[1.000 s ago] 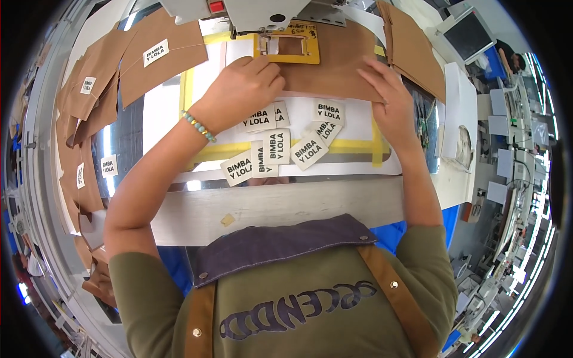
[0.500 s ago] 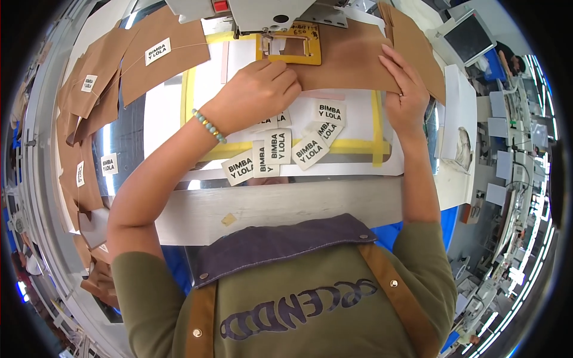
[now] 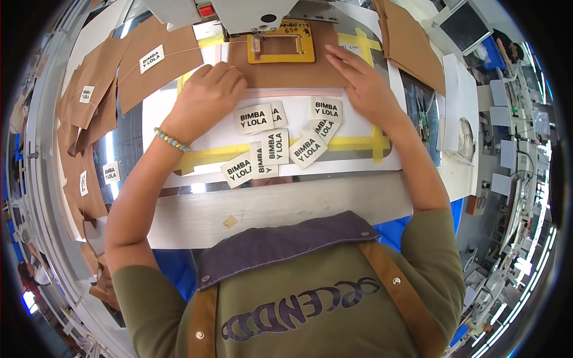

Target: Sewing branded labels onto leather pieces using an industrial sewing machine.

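Observation:
A brown panel (image 3: 286, 76) lies under the sewing machine head (image 3: 245, 13), with a yellow rectangular frame (image 3: 282, 58) on top of it. At the panel's left edge is my left hand (image 3: 210, 95), its fingers curled in a closed grip whose tips are partly hidden. My right hand (image 3: 371, 92) rests at the right edge with fingers stretched out. White fabric labels with dark lettering are scattered below the panel, among them a label (image 3: 253, 119) near my left hand and another label (image 3: 326, 109) towards my right.
Brown panels (image 3: 161, 59) bearing white labels trail off to the left, joined by a thread. A stack of brown panels (image 3: 412, 51) stands at the far right beside a white box (image 3: 461, 101). Yellow tape (image 3: 377, 140) borders the white work sheet.
The brown panel has shifted left beneath the yellow frame. My left hand has moved left, away from the frame, to the panel's edge; my right hand has come inward along with its right edge.

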`<state>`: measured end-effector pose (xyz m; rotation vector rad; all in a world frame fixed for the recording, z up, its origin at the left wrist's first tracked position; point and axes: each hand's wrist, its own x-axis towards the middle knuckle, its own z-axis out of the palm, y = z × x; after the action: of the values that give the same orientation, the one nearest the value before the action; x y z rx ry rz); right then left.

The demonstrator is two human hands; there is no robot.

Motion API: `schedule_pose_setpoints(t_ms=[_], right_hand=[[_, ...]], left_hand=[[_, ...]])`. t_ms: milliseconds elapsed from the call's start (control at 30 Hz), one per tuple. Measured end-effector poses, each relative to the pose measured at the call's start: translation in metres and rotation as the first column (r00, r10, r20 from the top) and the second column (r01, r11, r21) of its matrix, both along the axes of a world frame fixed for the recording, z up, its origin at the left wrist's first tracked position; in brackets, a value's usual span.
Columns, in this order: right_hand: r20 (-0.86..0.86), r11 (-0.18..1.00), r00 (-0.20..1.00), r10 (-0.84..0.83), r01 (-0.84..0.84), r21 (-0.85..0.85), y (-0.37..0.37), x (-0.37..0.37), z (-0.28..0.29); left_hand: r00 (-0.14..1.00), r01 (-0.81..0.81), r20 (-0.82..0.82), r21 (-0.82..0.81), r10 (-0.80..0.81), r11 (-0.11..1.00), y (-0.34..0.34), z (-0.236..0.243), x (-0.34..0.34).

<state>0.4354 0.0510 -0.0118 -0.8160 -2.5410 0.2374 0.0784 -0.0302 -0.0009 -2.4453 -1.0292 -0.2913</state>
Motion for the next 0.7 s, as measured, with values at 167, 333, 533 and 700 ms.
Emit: schedule_pose_setpoints(t_ms=[167, 333, 533, 700], right_hand=[[0.187, 0.997, 0.982, -0.007, -0.007, 0.073, -0.002, 0.000, 0.000], [0.233, 1.000, 0.972, 0.021, -0.022, 0.003, -0.017, 0.013, 0.002], [0.139, 0.999, 0.990, -0.006, 0.012, -0.044, -0.033, 0.016, -0.003], [0.184, 1.000, 0.983, 0.012, -0.011, -0.009, -0.034, 0.018, 0.003]], left_hand=[[0.984, -0.132, 0.110, -0.102, 0.143, 0.986, -0.014, -0.009, -0.019], [0.923, -0.185, 0.275, -0.293, 0.268, 0.938, -0.035, -0.004, -0.009], [0.906, -0.158, 0.302, -0.411, 0.298, 0.898, -0.047, -0.009, -0.010], [0.882, -0.149, 0.347, -0.438, 0.319, 0.887, -0.048, -0.007, -0.010]])
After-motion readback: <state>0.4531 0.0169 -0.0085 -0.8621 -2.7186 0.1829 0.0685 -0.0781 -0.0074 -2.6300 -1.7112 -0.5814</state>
